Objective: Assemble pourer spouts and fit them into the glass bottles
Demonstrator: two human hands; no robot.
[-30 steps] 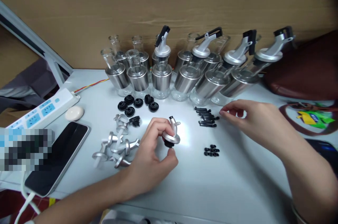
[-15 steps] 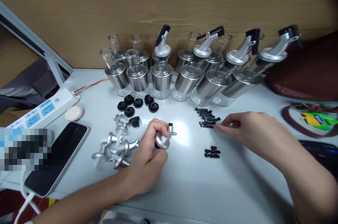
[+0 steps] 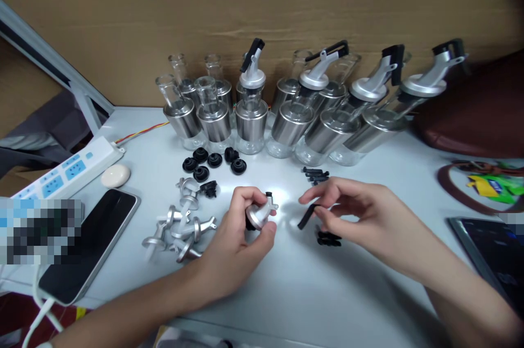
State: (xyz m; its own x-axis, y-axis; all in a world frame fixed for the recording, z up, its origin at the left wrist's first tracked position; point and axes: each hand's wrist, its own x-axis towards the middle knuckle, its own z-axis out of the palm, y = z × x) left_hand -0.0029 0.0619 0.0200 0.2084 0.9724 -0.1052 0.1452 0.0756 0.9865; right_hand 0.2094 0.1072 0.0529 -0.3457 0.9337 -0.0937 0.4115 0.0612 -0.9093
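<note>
My left hand (image 3: 241,239) grips a silver pourer spout (image 3: 258,215) with a small black tip, tilted up to the right over the table. In my right hand (image 3: 352,211), thumb and fingers pinch a slim black lever (image 3: 307,217), a short gap from the spout. Beyond the right hand lie more black levers (image 3: 315,174), partly hidden by the fingers. Small black caps (image 3: 328,240) sit in a cluster below that hand. Loose silver spouts (image 3: 196,228) lie left of my left hand, and black rubber stoppers (image 3: 214,160) are grouped behind them.
Glass bottles with metal bands (image 3: 251,121) stand in rows at the back, several topped with pourers. At left are a power strip (image 3: 73,167), a phone (image 3: 90,244) and a pale round object (image 3: 115,176). A dark tablet-like device (image 3: 491,255) lies at right.
My right hand has lifted a black lever from its pile and brought it left, towards the spout. My left hand has moved slightly right and turned the spout.
</note>
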